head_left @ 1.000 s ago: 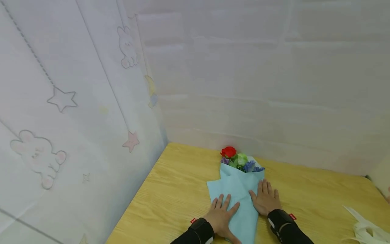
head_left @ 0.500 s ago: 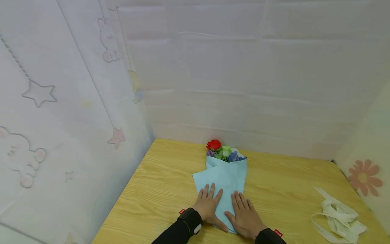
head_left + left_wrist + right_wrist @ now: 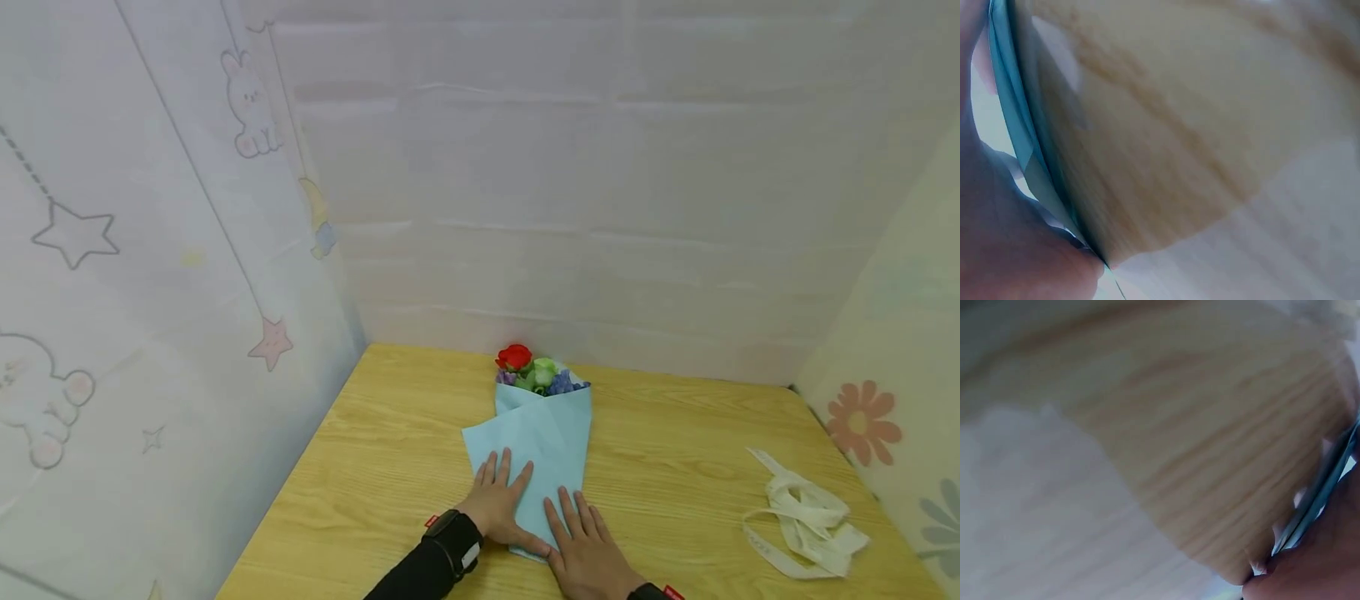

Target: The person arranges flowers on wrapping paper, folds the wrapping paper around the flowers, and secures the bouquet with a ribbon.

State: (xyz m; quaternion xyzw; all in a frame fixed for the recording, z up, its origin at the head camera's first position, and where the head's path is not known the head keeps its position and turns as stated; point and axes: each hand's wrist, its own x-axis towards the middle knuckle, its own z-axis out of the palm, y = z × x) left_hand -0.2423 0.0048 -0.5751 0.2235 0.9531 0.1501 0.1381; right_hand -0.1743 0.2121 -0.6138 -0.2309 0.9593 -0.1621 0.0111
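A bouquet lies on the wooden table, its light blue wrapping paper [image 3: 551, 433] folded across the front. At its far end show a red rose [image 3: 513, 357], a pale green bloom [image 3: 545, 371] and blue-purple flowers [image 3: 562, 383]. My left hand [image 3: 498, 504] presses on the paper's lower left with fingers spread. My right hand [image 3: 588, 546] lies flat over the lower right corner, fingers straight, its thumb close to the left thumb. In the left wrist view the paper's folded edge [image 3: 1013, 94] runs beside the left hand [image 3: 1016, 237]; the stems are hidden inside the wrapping.
A loose heap of white ribbon [image 3: 806, 521] lies at the right of the table [image 3: 675, 467]. Behind the table rises a pale wall covering [image 3: 525, 208]; printed wall sheets stand at the left and right sides.
My right hand has slid down the paper's right side toward its near end. The left hand has stayed on the paper. The head view has turned right, bringing the ribbon fully into sight.
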